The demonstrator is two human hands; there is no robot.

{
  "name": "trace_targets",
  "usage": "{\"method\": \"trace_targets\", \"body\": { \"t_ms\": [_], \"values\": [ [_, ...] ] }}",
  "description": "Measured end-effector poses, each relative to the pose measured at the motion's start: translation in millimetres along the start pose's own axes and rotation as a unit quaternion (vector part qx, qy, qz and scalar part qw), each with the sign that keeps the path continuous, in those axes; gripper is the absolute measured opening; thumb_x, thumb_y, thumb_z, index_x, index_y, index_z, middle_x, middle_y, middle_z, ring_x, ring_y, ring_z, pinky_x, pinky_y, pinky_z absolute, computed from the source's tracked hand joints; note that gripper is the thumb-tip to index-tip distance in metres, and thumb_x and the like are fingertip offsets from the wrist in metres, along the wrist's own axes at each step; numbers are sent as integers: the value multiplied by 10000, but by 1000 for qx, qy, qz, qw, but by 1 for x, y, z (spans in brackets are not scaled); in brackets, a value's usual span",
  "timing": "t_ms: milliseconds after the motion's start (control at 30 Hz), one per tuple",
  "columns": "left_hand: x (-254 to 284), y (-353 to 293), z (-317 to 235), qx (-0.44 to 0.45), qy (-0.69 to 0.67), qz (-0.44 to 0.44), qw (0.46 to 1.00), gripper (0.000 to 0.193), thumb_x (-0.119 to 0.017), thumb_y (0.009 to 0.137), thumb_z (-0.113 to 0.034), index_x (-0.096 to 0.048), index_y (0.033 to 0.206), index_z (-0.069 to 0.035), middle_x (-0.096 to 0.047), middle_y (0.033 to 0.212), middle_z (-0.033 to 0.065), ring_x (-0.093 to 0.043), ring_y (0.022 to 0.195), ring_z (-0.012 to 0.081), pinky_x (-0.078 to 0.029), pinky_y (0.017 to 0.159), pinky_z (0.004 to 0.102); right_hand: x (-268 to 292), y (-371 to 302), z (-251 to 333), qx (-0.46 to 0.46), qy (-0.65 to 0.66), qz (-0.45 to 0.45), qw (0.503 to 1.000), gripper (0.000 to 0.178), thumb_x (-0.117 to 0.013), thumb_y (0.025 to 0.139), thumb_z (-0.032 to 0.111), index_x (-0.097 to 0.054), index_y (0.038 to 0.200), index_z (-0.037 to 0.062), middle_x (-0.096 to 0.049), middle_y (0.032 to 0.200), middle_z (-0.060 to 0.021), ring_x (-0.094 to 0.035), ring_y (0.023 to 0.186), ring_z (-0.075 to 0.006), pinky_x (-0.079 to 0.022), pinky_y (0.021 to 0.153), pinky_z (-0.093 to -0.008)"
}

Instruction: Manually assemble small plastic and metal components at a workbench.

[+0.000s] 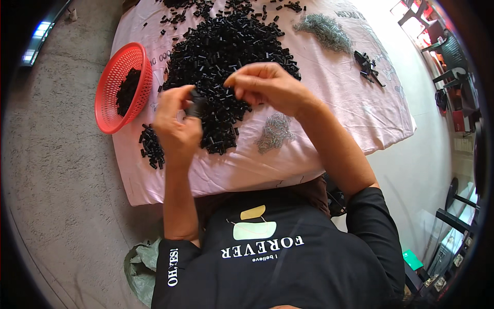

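My left hand is closed, thumb and fingers gripping a small black plastic part that is blurred. To its right, my right hand hovers above the heap with thumb and forefinger pinched; whatever they hold, if anything, is too small to make out. Beneath both hands spreads a large heap of short black tube-like plastic pieces. A small pile of similar black pieces lies just left of my left wrist. Below my right hand sits a small pile of thin silvery metal pieces, perhaps springs.
A red perforated basket with black pieces inside stands tilted at the left edge of the pink cloth. Farther right lie a bigger silvery pile and some longer black parts. Chairs stand far right; a plastic bag is lower left.
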State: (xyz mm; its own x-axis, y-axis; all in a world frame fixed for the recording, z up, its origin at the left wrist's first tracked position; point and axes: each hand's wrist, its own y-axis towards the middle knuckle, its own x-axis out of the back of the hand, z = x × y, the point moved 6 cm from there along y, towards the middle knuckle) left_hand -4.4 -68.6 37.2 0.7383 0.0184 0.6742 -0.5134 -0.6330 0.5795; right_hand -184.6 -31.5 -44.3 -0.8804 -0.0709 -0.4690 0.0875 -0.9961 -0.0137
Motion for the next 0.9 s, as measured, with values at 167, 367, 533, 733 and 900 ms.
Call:
{"method": "trace_targets", "body": {
  "t_ms": [167,367,533,733,900],
  "values": [
    [55,18,75,23,191,-110,975,360,-594,742,108,-675,1070,-15,-634,929,107,-634,836,240,-529,772,336,47,-1,20,79,-32,-138,987,208,-620,971,228,-689,1029,40,-649,779,17,-550,632,-23,-442,565,-146],
    [86,17,150,108,255,-120,953,282,-640,835,12,-669,1113,-32,-649,1011,131,-647,934,267,-521,834,366,42,-2,30,115,-168,-193,960,168,-646,931,163,-698,958,5,-663,750,-19,-580,615,-55,-484,562,-194],
    [49,12,70,56,157,-126,978,296,-618,824,61,-660,1105,-23,-633,1017,110,-625,901,236,-507,848,332,50,-6,34,130,-208,-236,940,155,-631,929,133,-690,957,-8,-664,725,-34,-592,594,-63,-498,553,-207],
    [-48,-5,-3,17,-90,96,991,285,-561,685,131,-670,906,-13,-613,882,124,-609,864,299,-490,790,371,54,-9,39,118,-237,-251,931,172,-576,984,193,-665,961,48,-651,755,-3,-566,597,-38,-429,515,-170],
    [-73,-5,-23,-31,-86,127,988,272,-568,674,93,-674,901,-15,-605,879,119,-595,866,314,-491,781,389,61,-9,40,125,-214,-270,930,180,-550,998,209,-626,947,53,-654,757,-14,-577,599,-49,-434,526,-181]
  ]
}}
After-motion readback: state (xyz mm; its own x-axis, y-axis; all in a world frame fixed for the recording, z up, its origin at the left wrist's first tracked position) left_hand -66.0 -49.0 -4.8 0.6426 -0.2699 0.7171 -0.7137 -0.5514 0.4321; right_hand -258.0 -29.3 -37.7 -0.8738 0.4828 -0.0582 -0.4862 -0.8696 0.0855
